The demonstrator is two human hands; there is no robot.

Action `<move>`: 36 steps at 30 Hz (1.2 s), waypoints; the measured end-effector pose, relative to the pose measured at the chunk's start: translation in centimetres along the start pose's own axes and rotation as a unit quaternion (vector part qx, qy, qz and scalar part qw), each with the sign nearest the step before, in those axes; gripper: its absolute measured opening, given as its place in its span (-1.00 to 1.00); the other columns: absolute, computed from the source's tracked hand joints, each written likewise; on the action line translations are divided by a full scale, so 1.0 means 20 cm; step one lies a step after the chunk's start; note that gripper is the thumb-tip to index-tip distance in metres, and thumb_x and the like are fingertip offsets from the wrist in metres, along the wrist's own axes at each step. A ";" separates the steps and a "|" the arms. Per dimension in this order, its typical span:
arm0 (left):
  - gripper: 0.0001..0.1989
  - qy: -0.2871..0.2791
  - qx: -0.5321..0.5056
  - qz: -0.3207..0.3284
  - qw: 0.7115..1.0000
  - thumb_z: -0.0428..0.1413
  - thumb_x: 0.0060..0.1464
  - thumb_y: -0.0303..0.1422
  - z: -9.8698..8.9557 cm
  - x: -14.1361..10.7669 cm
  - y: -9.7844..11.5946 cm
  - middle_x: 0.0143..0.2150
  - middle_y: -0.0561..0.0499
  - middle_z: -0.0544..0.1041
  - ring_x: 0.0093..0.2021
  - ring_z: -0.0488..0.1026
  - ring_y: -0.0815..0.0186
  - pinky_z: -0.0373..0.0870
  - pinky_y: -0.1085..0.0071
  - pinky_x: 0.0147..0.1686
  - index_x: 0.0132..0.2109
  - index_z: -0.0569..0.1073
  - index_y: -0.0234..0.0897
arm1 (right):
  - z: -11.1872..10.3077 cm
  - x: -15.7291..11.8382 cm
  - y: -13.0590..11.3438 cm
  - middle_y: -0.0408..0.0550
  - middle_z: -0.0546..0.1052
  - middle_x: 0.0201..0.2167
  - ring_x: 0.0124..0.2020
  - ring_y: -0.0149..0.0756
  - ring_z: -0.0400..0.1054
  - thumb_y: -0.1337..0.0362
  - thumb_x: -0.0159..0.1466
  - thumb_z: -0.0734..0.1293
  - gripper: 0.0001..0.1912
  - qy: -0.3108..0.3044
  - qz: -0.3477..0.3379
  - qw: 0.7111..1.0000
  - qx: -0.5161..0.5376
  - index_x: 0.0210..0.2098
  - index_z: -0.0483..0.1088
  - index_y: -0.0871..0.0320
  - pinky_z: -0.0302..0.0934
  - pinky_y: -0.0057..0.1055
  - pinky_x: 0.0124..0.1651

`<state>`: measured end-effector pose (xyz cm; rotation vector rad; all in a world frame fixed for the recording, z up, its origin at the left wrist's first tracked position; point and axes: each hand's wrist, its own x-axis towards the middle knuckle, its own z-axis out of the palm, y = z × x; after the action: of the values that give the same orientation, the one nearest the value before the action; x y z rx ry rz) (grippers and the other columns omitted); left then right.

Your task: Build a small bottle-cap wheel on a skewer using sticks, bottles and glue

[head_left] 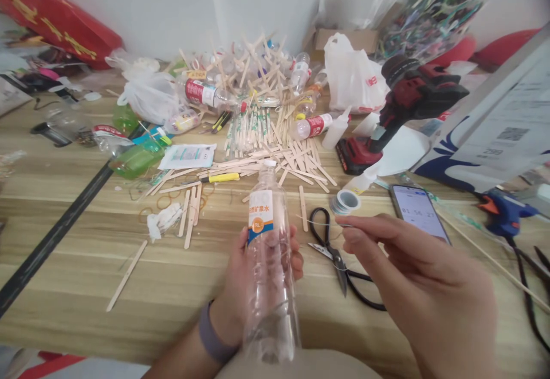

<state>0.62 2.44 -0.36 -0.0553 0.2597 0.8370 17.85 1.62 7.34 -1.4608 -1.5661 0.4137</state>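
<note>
A clear plastic bottle (271, 293) with a white cap and a white, blue and orange label stands slightly tilted near the table's front edge. My left hand (235, 281) is wrapped round it from behind, its fingertips showing on the right side. To the right, thumb and index finger of my right hand (423, 278) pinch a thin wire (317, 222), whose loose end points left toward the bottle. Just beyond those fingertips sits a small wire spool (346, 201). Black-handled scissors (337, 257) lie with blades apart between the bottle and my right hand.
Many wooden craft sticks (296, 164) spread across the middle, with bottles heaped behind. A cordless drill (387, 115) stands right of them. The phone (419, 210) and blue glue gun (502, 210) are at the right. A yellow cutter (223, 178) lies beyond the bottle.
</note>
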 end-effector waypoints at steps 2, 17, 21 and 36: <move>-0.41 -0.002 -0.007 -0.005 1.000 0.32 -0.16 -0.10 0.00 0.00 0.00 -0.31 -0.06 0.58 -0.35 0.53 0.35 0.42 0.51 -0.32 -0.09 0.53 -0.52 | 0.01 0.01 -0.01 -0.20 0.42 -0.62 -0.63 -0.39 0.25 0.23 0.26 0.34 -0.89 0.002 -0.022 1.000 -0.017 -0.32 0.54 -0.07 0.22 -0.40 -0.48; -0.38 0.017 -0.017 -0.022 0.999 0.33 -0.20 -0.08 0.00 0.01 0.00 -0.34 -0.07 0.56 -0.37 0.49 0.33 0.37 0.49 -0.31 -0.09 0.53 -0.52 | 0.04 0.04 0.04 -0.21 0.54 -0.54 -0.61 -0.48 0.33 0.31 0.30 0.30 -0.88 -0.048 -0.116 0.987 -0.097 -0.29 0.50 0.07 0.17 -0.52 -0.55; -0.38 0.014 -0.021 -0.026 0.999 0.34 -0.21 -0.10 0.00 0.01 0.00 -0.34 -0.07 0.56 -0.36 0.49 0.33 0.38 0.49 -0.29 -0.09 0.53 -0.52 | 0.05 0.04 0.05 -0.21 0.53 -0.55 -0.64 -0.48 0.28 0.30 0.30 0.30 -0.88 -0.049 -0.112 0.988 -0.099 -0.31 0.50 0.06 0.14 -0.51 -0.59; -0.50 -0.021 0.020 0.010 1.000 0.28 -0.08 -0.09 0.00 0.01 -0.03 -0.31 -0.09 0.64 -0.36 0.57 0.28 0.42 0.48 -0.34 -0.08 0.58 -0.39 | 0.08 0.03 0.02 -0.07 0.64 -0.43 -0.48 -0.34 0.52 0.28 0.35 0.23 -0.76 -0.094 -0.136 0.977 -0.132 -0.27 0.55 0.14 0.29 -0.49 -0.47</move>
<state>1.11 2.23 -0.39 0.0030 0.2374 0.8513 16.91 2.78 6.43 -1.4059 -2.0038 0.1926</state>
